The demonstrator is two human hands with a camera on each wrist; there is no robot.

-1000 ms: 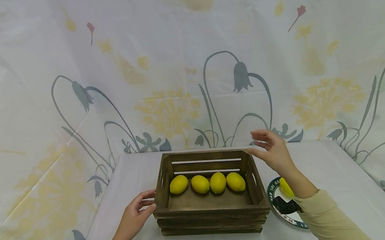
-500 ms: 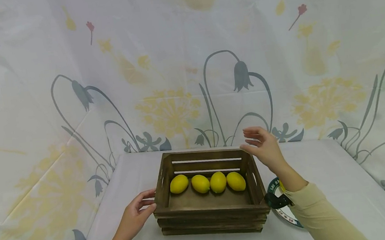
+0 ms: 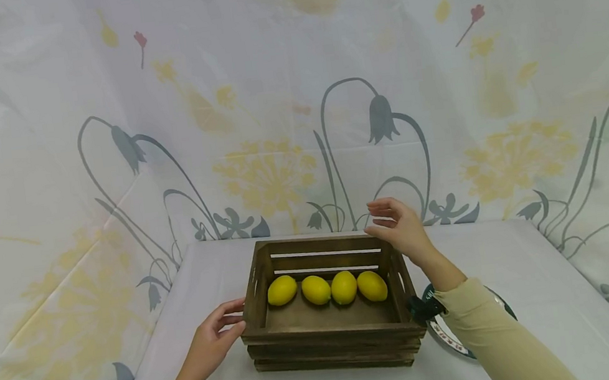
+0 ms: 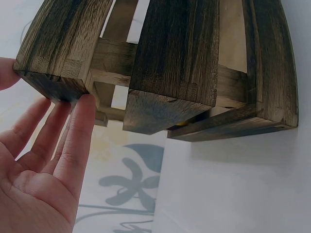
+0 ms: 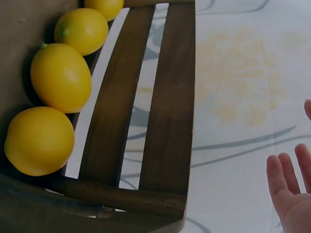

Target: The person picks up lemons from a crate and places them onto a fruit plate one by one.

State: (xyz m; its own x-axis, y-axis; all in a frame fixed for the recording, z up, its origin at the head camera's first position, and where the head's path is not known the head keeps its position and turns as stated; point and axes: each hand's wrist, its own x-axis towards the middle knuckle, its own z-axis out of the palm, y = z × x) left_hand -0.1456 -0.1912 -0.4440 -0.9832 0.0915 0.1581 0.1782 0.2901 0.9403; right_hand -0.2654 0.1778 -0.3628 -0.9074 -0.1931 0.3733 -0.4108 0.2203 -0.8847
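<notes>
A brown slatted wooden crate [image 3: 333, 340] stands on the table. Several yellow lemons [image 3: 344, 287] lie in a row across its floor, and the right wrist view shows these lemons [image 5: 60, 77] near the slatted back wall. The fingertips of my left hand [image 3: 209, 345] touch the crate's left end; in the left wrist view the left hand [image 4: 48, 170] has nearly straight fingers against a slat's end, with the thumb at its other edge. Beyond the back right corner my right hand [image 3: 400, 233] hovers with spread fingers, holding nothing. The right hand [image 5: 294, 189] shows apart from the crate.
A white plate [image 3: 450, 339] with a green lettered rim stands right of the crate, partly covered by my right forearm. White cloth covers the table [image 3: 552, 287]. A flower-printed curtain [image 3: 271, 93] hangs behind and at both sides.
My right hand has moved left along the crate's back right corner. Its forearm now hides the lemon seen earlier on the plate. The left hand, crate and lemons inside have kept their places.
</notes>
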